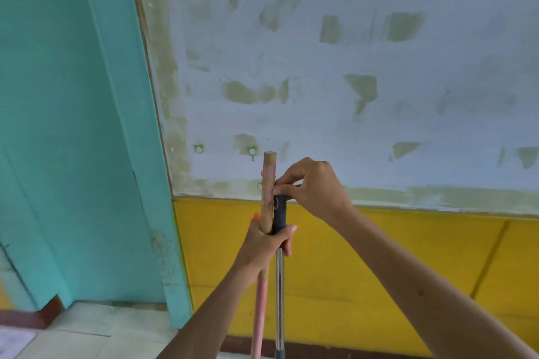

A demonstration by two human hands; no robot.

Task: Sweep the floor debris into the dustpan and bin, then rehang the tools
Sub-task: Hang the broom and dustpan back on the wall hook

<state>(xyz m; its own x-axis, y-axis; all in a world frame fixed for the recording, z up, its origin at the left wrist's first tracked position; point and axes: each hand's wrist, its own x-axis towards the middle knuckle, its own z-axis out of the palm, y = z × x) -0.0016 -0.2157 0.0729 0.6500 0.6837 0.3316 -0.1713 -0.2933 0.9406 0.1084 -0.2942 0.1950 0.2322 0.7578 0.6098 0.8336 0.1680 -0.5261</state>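
Two tool handles stand upright side by side before the wall. The broom handle (269, 175) is wooden at the top and pink lower down. The dustpan handle (279, 271) is a metal tube with a dark grip on top. My left hand (268, 245) is shut around both handles together. My right hand (309, 186) pinches the top of the dark grip, where a small loop shows. Two small wall hooks, one hook (252, 151) just above the handles and another hook (199, 149) to its left, sit on the pale wall. The tool heads are out of view.
A teal door frame (140, 154) runs down the left side. The wall is patchy white above and yellow (379, 271) below, with a dark skirting at the floor. Pale floor tiles (96, 329) show at the lower left.
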